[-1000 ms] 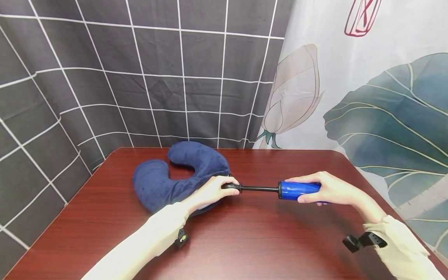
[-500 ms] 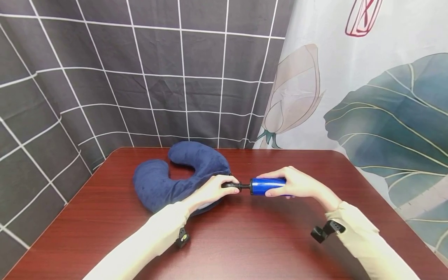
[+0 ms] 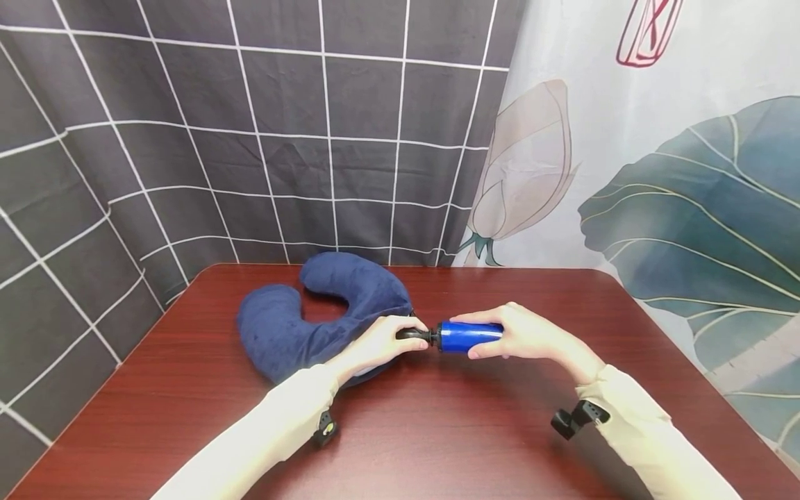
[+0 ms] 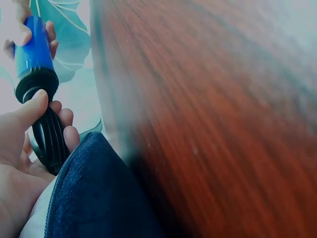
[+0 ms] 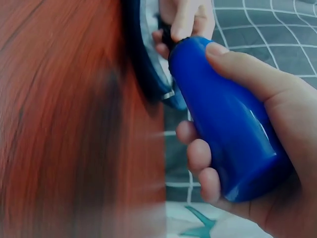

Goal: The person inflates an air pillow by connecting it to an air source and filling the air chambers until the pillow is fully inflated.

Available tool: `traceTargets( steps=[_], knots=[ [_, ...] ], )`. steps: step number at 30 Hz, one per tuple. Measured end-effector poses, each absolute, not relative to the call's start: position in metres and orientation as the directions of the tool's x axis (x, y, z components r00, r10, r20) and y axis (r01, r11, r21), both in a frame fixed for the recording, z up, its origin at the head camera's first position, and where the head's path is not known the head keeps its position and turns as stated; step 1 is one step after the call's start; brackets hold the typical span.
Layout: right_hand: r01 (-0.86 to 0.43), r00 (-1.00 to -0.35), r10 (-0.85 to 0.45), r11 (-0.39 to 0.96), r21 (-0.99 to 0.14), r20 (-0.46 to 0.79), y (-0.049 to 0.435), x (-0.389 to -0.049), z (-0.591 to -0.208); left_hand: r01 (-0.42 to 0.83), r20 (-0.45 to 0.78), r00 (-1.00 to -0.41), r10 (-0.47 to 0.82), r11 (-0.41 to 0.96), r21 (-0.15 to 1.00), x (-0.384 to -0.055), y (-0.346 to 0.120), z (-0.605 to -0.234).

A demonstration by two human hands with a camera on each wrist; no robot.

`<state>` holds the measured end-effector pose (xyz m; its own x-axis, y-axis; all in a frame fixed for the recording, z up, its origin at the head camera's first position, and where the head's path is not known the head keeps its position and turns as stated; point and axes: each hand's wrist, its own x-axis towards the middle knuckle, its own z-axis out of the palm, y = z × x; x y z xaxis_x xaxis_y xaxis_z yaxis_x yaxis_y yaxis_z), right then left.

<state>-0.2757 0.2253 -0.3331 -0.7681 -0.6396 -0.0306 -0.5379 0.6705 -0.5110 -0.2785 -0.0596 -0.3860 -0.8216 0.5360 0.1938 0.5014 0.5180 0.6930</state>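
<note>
Left hand (image 3: 378,340) curled round ribbed black handle (image 4: 49,136); right hand (image 3: 525,333) gripping glossy blue cylindrical pump (image 5: 228,119), black rod (image 3: 434,337) almost wholly in. Navy plush U-shaped pillow (image 3: 369,292) on reddish-brown wooden counter (image 3: 450,430), beside handle: rounded, creased, apparently part-filled. Dark zipper (image 4: 53,198) open, unclosed. Remaining fill: cannot tell.

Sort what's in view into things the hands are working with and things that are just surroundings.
In the job:
Blue pump barrel, gripped by the right hand
Black pump handle, gripped by the left hand
Navy neck pillow, close by the left hand

Just surroundings:
Reddish-brown table
Dark grid curtain
Floral curtain
Black wrist devices
</note>
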Motion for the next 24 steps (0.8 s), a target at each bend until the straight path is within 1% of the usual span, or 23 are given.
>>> traceTargets(
  steps=[5, 12, 16, 24],
  knots=[
    [-0.566, -0.766, -0.642, 0.682, -0.463, -0.01, 0.25, -0.268, -0.328, 0.514, 0.198, -0.815, 0.545, 0.52, 0.683, -0.279, -0.058, -0.386],
    [-0.523, -0.772, -0.635, 0.659, -0.541, -0.027, 0.286, -0.259, -0.32, 0.536, 0.222, -0.807, 0.548, 0.518, 0.667, -0.28, -0.058, -0.386],
    [-0.5, -0.781, -0.624, 0.66, -0.561, -0.039, 0.303, -0.254, -0.316, 0.54, 0.229, -0.805, 0.548, 0.514, 0.667, -0.279, -0.06, -0.386],
    [-0.478, -0.791, -0.611, 0.66, -0.58, -0.043, 0.311, -0.249, -0.312, 0.516, 0.215, -0.818, 0.533, 0.514, 0.685, -0.277, -0.061, -0.385]
  ],
)
